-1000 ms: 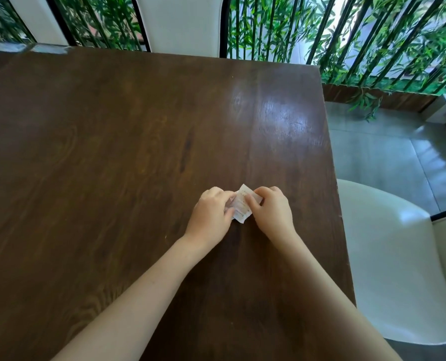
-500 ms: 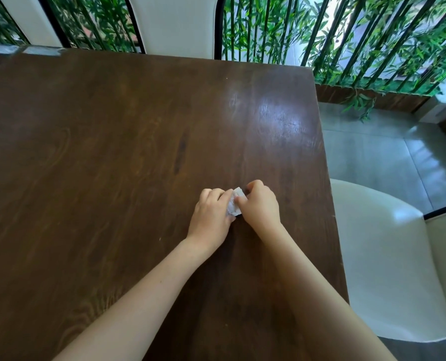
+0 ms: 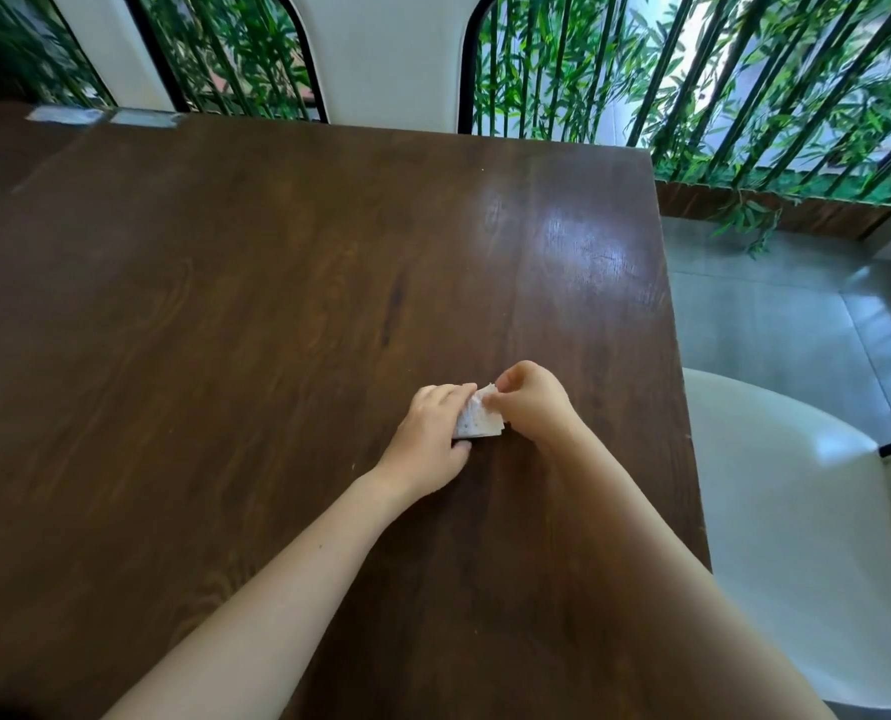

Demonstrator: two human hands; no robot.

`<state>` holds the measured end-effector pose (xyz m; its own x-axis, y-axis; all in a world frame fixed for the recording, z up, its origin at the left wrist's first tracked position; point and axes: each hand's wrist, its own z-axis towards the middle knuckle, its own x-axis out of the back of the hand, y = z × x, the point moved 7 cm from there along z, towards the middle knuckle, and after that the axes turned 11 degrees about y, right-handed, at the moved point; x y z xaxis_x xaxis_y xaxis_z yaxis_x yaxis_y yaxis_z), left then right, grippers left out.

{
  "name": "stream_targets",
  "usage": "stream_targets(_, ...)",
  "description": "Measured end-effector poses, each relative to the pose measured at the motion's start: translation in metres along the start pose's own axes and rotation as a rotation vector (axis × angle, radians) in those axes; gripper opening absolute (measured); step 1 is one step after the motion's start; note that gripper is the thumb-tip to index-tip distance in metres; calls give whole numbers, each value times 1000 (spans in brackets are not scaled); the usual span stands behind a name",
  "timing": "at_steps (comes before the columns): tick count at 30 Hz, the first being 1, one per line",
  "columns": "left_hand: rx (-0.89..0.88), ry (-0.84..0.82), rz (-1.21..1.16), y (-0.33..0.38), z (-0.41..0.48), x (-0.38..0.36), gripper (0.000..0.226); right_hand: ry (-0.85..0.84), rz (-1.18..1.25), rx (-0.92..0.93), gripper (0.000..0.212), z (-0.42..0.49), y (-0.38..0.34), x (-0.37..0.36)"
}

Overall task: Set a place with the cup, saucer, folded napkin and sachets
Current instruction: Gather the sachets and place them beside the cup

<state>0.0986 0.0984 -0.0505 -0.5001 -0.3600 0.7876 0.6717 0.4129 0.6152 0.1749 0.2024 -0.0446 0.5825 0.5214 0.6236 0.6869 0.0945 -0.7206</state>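
Note:
A small white napkin [image 3: 479, 421] with a faint dotted print lies folded on the dark wooden table [image 3: 256, 324], toward its right side. My left hand [image 3: 430, 440] presses on the napkin's left part, fingers curled over it and thumb under its near edge. My right hand [image 3: 529, 402] pinches the napkin's upper right corner between thumb and forefinger, lifting that corner a little. No cup, saucer or sachets are in view.
A white chair [image 3: 796, 553] stands close beside the table's right edge. Another white chair back [image 3: 386, 59] stands at the far edge, with a black railing and bamboo [image 3: 744, 80] behind it. Grey floor tiles [image 3: 776, 324] lie to the right.
The napkin went from a spread small piece to a tighter fold. My right hand has lifted off it and now pinches its upper corner, while my left hand stays pressed on it.

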Motion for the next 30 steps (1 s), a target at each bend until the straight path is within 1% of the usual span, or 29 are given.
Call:
stream_targets(2,51,-50,-40,-1,-6,2,72,-51,110,-5,13,-10,-12,1)
stream_targets(4,79,-29,-91,-1,-12,9,72,-100,169,21,13,-23,-27,0)
stream_targets(6,97,58,-186,1,-20,24,59,-131,181,60,14,-38,-44,-1)
stream_targets(8,137,139,-324,2,-30,42,34,-169,167,101,14,-54,-61,-2)
stream_targets(9,187,150,-427,2,-37,49,24,-183,142,142,11,-62,-71,-2)
stream_targets(11,316,116,-694,3,-51,60,22,-186,20,296,5,-79,-94,1)
stream_targets(13,379,30,-918,6,-65,73,19,-159,-110,479,18,-97,-119,6)
stream_targets(15,400,-95,-1105,10,-81,89,18,-145,-179,662,25,-120,-146,12)
stream_targets(16,417,-146,-1189,12,-89,98,19,-160,-190,758,28,-134,-161,14)
stream_targets(18,463,-189,-1312,12,-104,117,23,-237,-213,906,30,-164,-184,10)
stream_targets(19,476,-190,-1346,12,-111,126,25,-284,-218,930,31,-177,-192,6)
stream_targets(21,466,-161,-1355,11,-124,146,29,-344,-194,877,28,-200,-200,-4)
stream_targets(22,443,-143,-1344,11,-131,157,34,-343,-180,847,25,-210,-204,-9)
stream_targets(24,390,-124,-1321,13,-149,178,39,-288,-193,855,22,-231,-217,-18)
stream_targets(27,374,-90,-1341,8,-180,204,32,-240,-241,904,20,-261,-235,-33)
stream_targets(30,406,-65,-1407,-5,-212,224,25,-262,-246,942,25,-293,-249,-50)
